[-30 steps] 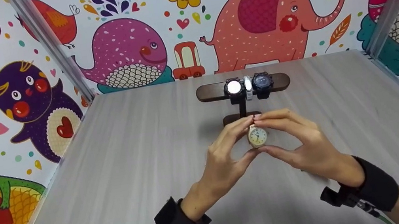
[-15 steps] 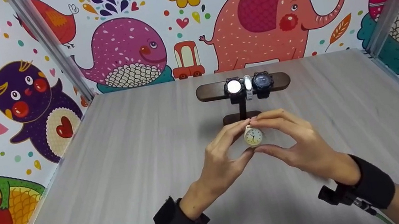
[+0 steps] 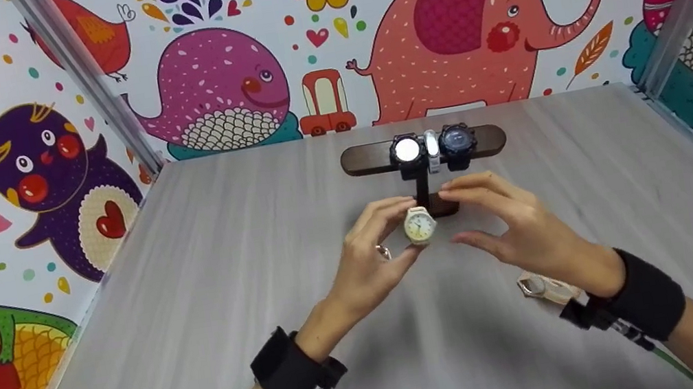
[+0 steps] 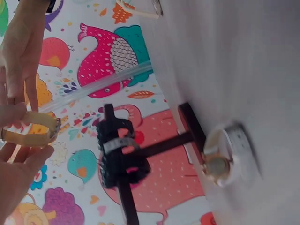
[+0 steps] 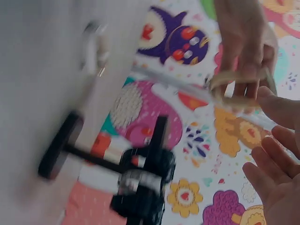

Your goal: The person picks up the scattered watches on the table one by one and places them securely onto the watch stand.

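My left hand point(image 3: 398, 233) pinches a cream-strapped watch point(image 3: 420, 227) with a pale round dial, holding it up just in front of the dark wooden watch stand point(image 3: 369, 159). The left wrist view shows its tan strap point(image 4: 29, 135) looped between thumb and fingers. My right hand point(image 3: 482, 215) hovers open just right of the watch, fingers spread and not touching it; its fingers point(image 5: 276, 164) show bare in the right wrist view. The stand's crossbar carries two dark watches point(image 3: 456, 141) and a slim white one point(image 3: 430, 148).
A beige watch point(image 3: 544, 286) lies flat on the grey table point(image 3: 196, 302) by my right wrist. Another round watch point(image 4: 225, 157) lies beside the stand's base point(image 4: 191, 126). Cartoon-patterned walls close in the back and both sides.
My right hand has let go of the cream watch and drawn slightly right. The left hand alone now holds it, shifted left and toward the stand. The beige watch by my right wrist has come into view.
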Demonstrator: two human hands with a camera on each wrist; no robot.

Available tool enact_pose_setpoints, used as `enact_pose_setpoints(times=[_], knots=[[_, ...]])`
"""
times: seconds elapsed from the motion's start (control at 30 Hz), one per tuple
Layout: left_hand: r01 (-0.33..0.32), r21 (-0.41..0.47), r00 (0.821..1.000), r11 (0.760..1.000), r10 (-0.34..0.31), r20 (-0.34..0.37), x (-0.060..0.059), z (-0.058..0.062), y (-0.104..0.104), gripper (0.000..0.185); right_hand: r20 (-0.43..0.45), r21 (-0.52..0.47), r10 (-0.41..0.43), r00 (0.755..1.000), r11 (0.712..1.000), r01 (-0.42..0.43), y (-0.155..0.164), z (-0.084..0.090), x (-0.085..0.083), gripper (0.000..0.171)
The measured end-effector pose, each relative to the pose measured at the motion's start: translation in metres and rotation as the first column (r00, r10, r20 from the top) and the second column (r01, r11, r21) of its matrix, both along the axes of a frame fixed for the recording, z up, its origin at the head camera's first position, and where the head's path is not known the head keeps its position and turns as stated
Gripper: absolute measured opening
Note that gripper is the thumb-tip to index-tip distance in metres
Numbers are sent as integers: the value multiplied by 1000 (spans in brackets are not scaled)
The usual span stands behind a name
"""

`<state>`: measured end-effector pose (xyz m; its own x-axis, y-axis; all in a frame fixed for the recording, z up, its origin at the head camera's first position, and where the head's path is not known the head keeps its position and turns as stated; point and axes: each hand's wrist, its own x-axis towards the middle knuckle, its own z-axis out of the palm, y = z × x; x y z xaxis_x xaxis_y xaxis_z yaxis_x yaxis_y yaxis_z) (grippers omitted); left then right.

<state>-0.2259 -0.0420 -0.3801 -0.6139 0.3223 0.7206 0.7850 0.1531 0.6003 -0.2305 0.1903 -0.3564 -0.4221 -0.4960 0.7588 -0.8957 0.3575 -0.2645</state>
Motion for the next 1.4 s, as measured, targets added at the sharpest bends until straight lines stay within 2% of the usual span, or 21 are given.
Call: enact_pose_setpoints(times=[0.07, 0.13, 0.27, 0.4, 0.57, 0.8, 0.97, 1.13, 1.27, 1.4], knots=[[2, 14, 995, 1000, -4, 96, -6, 1, -8, 49, -33, 47, -54, 998, 997, 56, 7, -1, -8, 63], [-11, 31, 983, 999, 5, 186, -12, 2, -16, 51, -54, 71, -102, 993, 992, 105, 13, -2, -16, 65], [-69, 23, 959, 997, 60, 278, -24, 2, -30, 52, -52, 73, -168, 984, 982, 172, 27, -6, -31, 64], [-117, 13, 947, 993, 108, 303, -37, -3, -42, 51, -15, 79, -225, 974, 971, 225, 38, -9, -42, 62], [-183, 22, 928, 983, 165, 333, -55, -11, -54, 50, 16, 124, -311, 950, 944, 306, 50, -11, -56, 60], [-280, 27, 886, 960, 248, 391, -84, -12, -62, 52, 75, 178, -392, 917, 910, 374, 65, -10, -78, 60], [-314, 51, 855, 948, 259, 449, -105, -10, -62, 53, 146, 228, -433, 889, 890, 396, 71, -9, -89, 61], [-347, -12, 829, 938, 312, 463, -120, -8, -62, 53, 198, 263, -458, 867, 877, 403, 71, -8, -98, 62], [-348, -39, 816, 937, 324, 478, -127, -6, -63, 54, 208, 269, -458, 864, 876, 399, 70, -7, -104, 62], [-328, -34, 812, 944, 300, 501, -132, -6, -61, 57, 216, 279, -459, 862, 875, 396, 70, -9, -108, 62]])
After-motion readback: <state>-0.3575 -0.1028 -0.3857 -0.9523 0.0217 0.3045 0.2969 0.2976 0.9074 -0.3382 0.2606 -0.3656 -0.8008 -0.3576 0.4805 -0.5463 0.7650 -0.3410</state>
